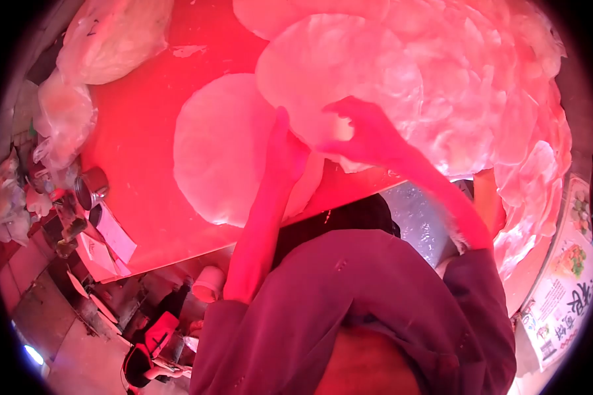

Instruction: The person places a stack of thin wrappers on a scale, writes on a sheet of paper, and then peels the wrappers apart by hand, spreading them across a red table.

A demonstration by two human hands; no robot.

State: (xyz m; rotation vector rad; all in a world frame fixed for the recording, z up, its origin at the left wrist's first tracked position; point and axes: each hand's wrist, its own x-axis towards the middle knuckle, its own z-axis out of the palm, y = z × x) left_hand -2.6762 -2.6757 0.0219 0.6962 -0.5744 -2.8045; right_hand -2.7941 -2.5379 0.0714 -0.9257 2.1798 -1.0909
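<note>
Under red light, a large round flat sheet (211,145) lies on the red table (132,131) near its front edge. My left hand (284,155) is over the right part of this sheet, its fingers pointing away from me; what it grips, if anything, is hidden. To the right, my right hand (366,131) is above a wide pile of overlapping round sheets (402,72). Its thumb and fingers are curved and apart, with a pale gap between them and nothing visible held.
Plastic bags (115,39) lie at the table's upper left. A metal can (91,187) and a carton (115,234) stand at the left edge. A pink cup (208,283) is below the front edge. At the far right hangs a printed sign (563,276).
</note>
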